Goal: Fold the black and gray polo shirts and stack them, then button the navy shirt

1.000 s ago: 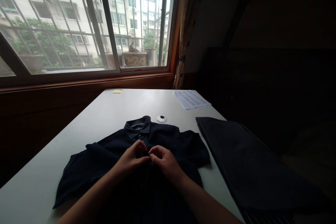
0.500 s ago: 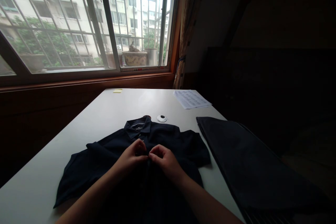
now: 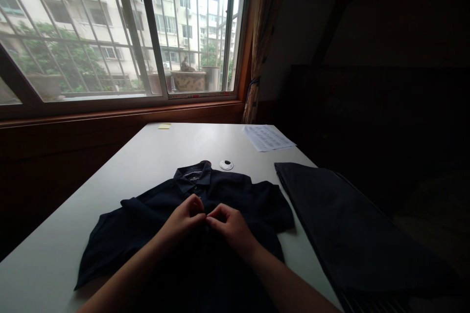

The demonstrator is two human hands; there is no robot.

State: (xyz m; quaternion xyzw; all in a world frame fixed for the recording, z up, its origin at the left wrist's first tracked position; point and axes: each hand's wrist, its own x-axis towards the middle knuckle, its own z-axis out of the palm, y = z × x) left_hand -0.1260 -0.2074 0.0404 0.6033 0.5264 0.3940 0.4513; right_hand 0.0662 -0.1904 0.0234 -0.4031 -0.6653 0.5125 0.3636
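A dark navy short-sleeved shirt [image 3: 235,190] lies spread face up on the white table [image 3: 121,166], its collar pointing away from me. My left hand [image 3: 187,215] pinches the shirt's front placket a little below the collar. Close against it, my right hand [image 3: 229,225] pinches the same strip, thumb and forefinger together. The fingertips of both hands almost meet over the middle of the shirt. Whatever small part lies between them, such as a button, is hidden. Small buttons show faintly just under the collar.
Dark folded trousers [image 3: 338,215] lie along the table's right side. Beyond the collar sits a round white disc with a black spot [image 3: 226,164]. Printed sheets [image 3: 268,138] and a yellow sticky note [image 3: 165,126] lie at the far end, below a barred window [image 3: 191,34].
Both hands stay at the placket with only slight finger shifts. My right fingertips have moved a little left, toward the left thumb. The shirt and the other things lie as before.
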